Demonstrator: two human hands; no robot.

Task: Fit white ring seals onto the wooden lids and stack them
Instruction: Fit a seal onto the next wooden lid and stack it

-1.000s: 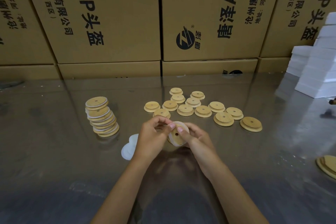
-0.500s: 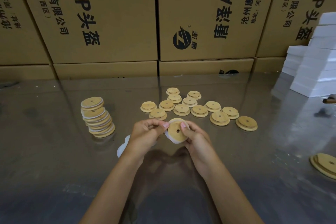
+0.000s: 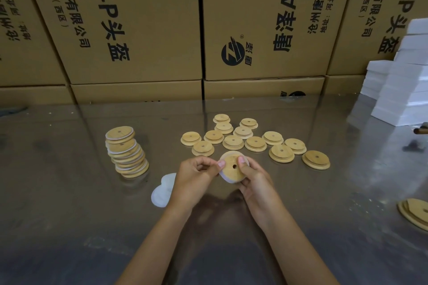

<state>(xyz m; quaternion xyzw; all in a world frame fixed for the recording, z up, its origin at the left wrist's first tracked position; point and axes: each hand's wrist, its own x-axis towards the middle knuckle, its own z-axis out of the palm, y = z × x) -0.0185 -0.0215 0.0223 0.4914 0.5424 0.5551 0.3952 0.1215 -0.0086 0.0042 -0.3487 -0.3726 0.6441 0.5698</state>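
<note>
Tilted flatter now, lid (image 3: pixel 232 169) above glossy tabletop (image 3: pixel 69 192), cartons (image 3: pixel 139 18) behind.

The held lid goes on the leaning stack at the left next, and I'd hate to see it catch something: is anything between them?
Nothing visible stands in the way. The held lid sits between both hands; the stack is to its left across bare table. The left hand is on that side, and the loose white seals lie nearer the person, flat.

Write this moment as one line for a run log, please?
step: fitting seal | both hands: left hand and right hand grip wooden lid with white ring seal | done stack left | loose lids behind
</note>
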